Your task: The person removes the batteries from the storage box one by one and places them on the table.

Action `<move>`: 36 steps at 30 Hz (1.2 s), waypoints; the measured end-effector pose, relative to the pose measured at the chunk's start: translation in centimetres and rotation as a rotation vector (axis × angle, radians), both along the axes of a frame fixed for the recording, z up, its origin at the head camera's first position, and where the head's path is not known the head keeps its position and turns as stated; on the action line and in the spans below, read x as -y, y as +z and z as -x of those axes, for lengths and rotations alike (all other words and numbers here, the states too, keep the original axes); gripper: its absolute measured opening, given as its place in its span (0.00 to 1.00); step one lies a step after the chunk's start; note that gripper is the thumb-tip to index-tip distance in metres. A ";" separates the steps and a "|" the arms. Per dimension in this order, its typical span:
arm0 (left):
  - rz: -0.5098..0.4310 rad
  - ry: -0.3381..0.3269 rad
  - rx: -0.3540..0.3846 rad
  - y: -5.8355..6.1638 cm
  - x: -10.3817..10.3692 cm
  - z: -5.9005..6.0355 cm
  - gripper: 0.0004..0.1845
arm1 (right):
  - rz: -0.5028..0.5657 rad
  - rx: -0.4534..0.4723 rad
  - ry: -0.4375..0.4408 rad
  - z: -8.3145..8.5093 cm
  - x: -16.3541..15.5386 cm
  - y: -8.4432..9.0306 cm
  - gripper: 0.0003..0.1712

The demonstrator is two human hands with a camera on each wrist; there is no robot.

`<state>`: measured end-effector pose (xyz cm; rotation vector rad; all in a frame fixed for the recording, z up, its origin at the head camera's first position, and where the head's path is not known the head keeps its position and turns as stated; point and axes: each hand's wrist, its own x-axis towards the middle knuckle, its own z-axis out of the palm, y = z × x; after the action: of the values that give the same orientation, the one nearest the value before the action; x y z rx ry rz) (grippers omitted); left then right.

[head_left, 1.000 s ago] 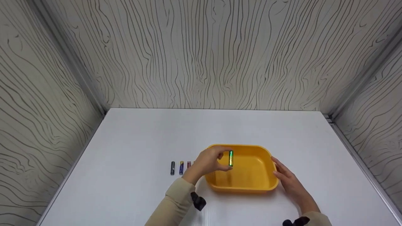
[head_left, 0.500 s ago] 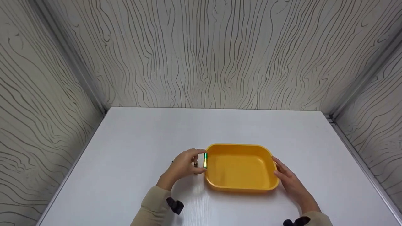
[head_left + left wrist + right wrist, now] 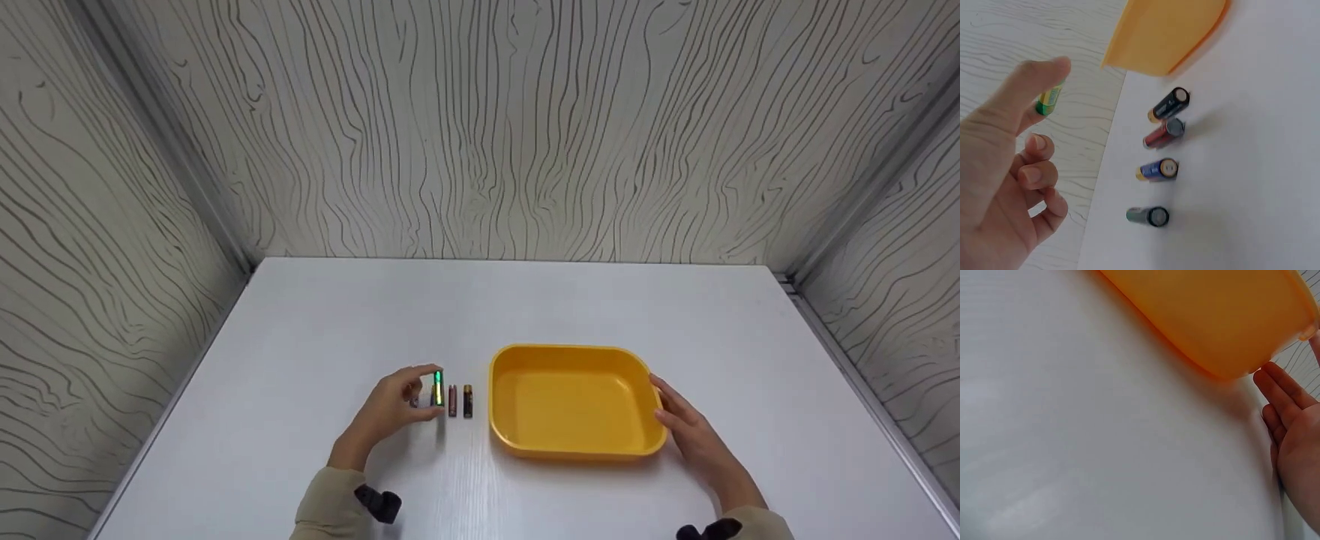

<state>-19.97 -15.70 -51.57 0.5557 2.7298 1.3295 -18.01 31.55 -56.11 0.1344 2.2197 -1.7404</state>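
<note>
My left hand (image 3: 394, 401) pinches a green and yellow battery (image 3: 439, 388) between thumb and forefinger, lengthwise across the gap. In the left wrist view the other fingers curl loosely beneath it. Under and beside this hand lies a row of batteries: a black one with a copper end (image 3: 1171, 104), a red one (image 3: 1162, 134), a blue and yellow one (image 3: 1157, 170) and a dark greenish one (image 3: 1147, 216). The hand hides part of the row in the head view. At the right end of a yellow plastic basin (image 3: 577, 452), my right hand (image 3: 697, 439) touches its side with fairly straight fingers.
The basin stands on a white table (image 3: 360, 315), just right of the battery row. Wood-patterned panels (image 3: 480, 135) rise behind the table and on both sides. Black wrist cameras (image 3: 379, 504) sit at both sleeves.
My left hand has moved left with the green battery, from over the basin to over the battery row. The black and red batteries show again. My right hand and the basin have stayed put.
</note>
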 end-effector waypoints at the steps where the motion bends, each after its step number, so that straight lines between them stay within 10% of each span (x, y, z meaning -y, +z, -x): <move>1: -0.009 0.018 0.011 -0.2 0.5 -0.1 0.31 | 0.003 0.003 0.000 0.0 0.0 0.0 0.35; 11: -0.007 0.159 0.123 -2.0 4.1 -0.2 0.31 | 0.016 0.009 -0.001 -0.1 0.1 0.1 0.36; 36: 0.217 0.208 0.236 -4.2 4.6 1.4 0.32 | 0.053 0.007 -0.010 -0.3 0.3 0.3 0.36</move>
<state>-21.33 -20.28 -55.73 0.0936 2.7397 1.0350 -17.68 31.27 -55.83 0.1389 2.1693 -1.7996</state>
